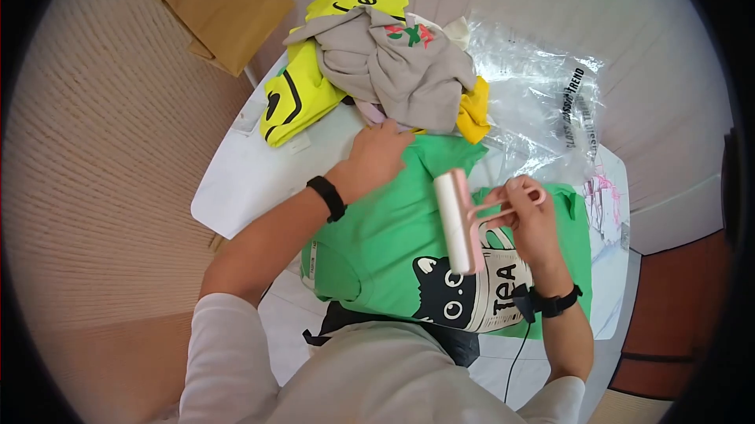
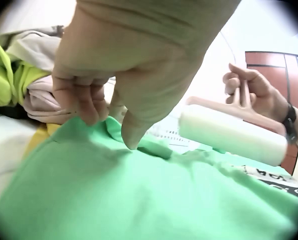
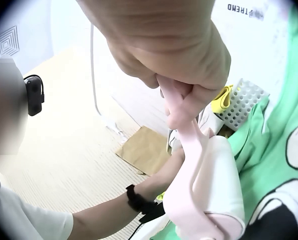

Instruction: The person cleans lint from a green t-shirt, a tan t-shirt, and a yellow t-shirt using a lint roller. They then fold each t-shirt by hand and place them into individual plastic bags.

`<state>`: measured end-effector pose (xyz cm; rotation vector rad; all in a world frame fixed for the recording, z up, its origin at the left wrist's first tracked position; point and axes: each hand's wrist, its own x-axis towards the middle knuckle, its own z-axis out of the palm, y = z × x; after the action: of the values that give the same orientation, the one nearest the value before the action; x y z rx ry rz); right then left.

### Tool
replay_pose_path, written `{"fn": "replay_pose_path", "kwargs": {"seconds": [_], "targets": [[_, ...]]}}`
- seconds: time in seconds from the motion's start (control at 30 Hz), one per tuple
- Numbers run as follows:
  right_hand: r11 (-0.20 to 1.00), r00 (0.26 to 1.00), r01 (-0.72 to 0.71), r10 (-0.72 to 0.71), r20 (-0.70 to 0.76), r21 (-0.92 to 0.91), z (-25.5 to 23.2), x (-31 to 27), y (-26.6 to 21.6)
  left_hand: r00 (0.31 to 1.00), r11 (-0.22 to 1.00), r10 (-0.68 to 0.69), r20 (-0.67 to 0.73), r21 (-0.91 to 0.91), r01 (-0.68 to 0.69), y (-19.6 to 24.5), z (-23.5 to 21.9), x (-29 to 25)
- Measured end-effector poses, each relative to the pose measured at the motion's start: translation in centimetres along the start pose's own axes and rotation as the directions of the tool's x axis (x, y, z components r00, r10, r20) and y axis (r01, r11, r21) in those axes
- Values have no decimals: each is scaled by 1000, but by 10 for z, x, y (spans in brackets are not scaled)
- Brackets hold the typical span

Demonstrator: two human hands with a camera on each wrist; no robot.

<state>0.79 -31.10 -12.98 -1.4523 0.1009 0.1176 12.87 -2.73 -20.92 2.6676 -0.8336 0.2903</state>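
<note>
In the head view a green T-shirt (image 1: 377, 227) with a black cat and "TEA" print lies spread on the white table. My right hand (image 1: 531, 219) grips the pink handle of a lint roller (image 1: 454, 223), its white roll held above the print. At the shirt's far edge, my left hand (image 1: 376, 158) has its fingers bent down onto the green cloth. The left wrist view shows the thumb and fingers of that left hand (image 2: 134, 70) pinching a raised fold of it. The lint roller (image 3: 216, 175) angles downward from the curled fingers in the right wrist view.
Past the shirt lies a heap of clothes: a grey garment (image 1: 385, 62) over a bright yellow one (image 1: 303, 97). A clear plastic bag (image 1: 535, 101) spreads at the far right of the table (image 1: 228, 196). A brown paper bag (image 1: 228, 7) is at the far left.
</note>
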Motion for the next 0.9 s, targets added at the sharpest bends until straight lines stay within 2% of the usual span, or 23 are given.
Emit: {"fn": "replay_pose_path", "kwargs": {"seconds": [0.07,0.17,0.23,0.27,0.3,0.37,0.47,0.53,0.57,0.63,0.67,0.73,0.77,0.9], "targets": [[999,999,-39,39,9,14,-2,-9,7,997,997,75,-14,-10,-75,-13,9,12],[997,997,-78,78,-3,19,-5,-15,14,997,998,66,-40,9,-66,-26,20,20],[996,996,-92,92,-5,9,-8,-16,17,973,963,-154,-174,-246,108,-26,27,21],[996,996,-90,90,-4,-11,-9,-17,17,936,909,-275,-220,-376,179,-26,30,22],[996,996,-88,88,0,-33,-10,-18,16,879,806,-448,-165,-499,318,-32,33,27],[995,996,-83,84,8,-63,-8,-18,15,687,495,-726,10,-686,533,-44,35,37],[993,997,-74,76,18,-91,-3,-20,11,542,125,-821,180,-870,478,-38,29,40],[992,998,-61,64,29,-114,0,-21,10,793,578,-602,-88,-734,357,-34,27,32],[991,998,-58,62,31,-119,0,-20,10,885,756,-429,-181,-608,242,-32,27,28],[990,997,-59,64,34,-128,-2,-21,13,972,871,-234,-20,-449,201,-22,5,24],[989,997,-67,72,30,-130,-1,-22,13,987,915,-144,74,-371,161,-17,-5,21],[988,997,-75,79,21,-134,0,-22,12,994,962,63,-93,-259,-85,-22,0,17],[988,997,-74,78,23,-134,0,-22,11,971,961,173,-166,-188,-204,-24,3,17],[988,997,-77,81,18,-135,1,-24,10,959,961,273,-78,-20,-276,-32,5,27]]}}
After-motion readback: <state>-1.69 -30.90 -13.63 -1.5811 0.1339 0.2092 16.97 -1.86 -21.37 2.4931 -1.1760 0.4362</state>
